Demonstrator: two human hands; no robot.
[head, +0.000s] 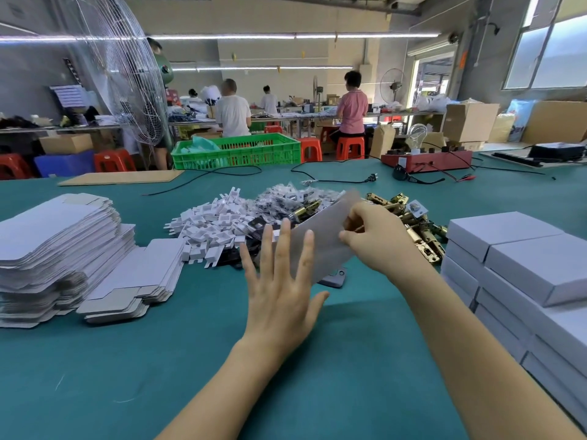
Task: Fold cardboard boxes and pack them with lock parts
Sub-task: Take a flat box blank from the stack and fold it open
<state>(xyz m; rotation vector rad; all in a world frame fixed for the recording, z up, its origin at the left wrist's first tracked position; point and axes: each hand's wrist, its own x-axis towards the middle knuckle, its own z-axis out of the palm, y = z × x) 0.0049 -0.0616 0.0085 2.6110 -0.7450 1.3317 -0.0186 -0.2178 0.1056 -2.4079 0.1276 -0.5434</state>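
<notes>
The person is holding one flat box blank (320,236) up over the middle of the table (158,360), just in front of the piles of parts. The right hand (374,236) is pinching the blank's right edge with curled fingers, while the left hand (279,281) is spread flat, fingers straight, against its near face.

Judging from that, the box is only just getting opened up. Probably the way to do it well is keeping the right pinch firm on the edge and pushing with the flat left palm so the panels pop square along the creases instead of buckling, then tucking the flaps.

The blank is motion-blurred, so its creases and flaps are hard to make out, and it's covering part of the bagged parts (286,198). A dark thing under it on the table is mostly hidden. The white plastic bits (209,227) and brass latches (413,223) are sitting far of the hands, the blank stack (54,242) left, finished boxes (514,268) right, cut off by the frame.
</notes>
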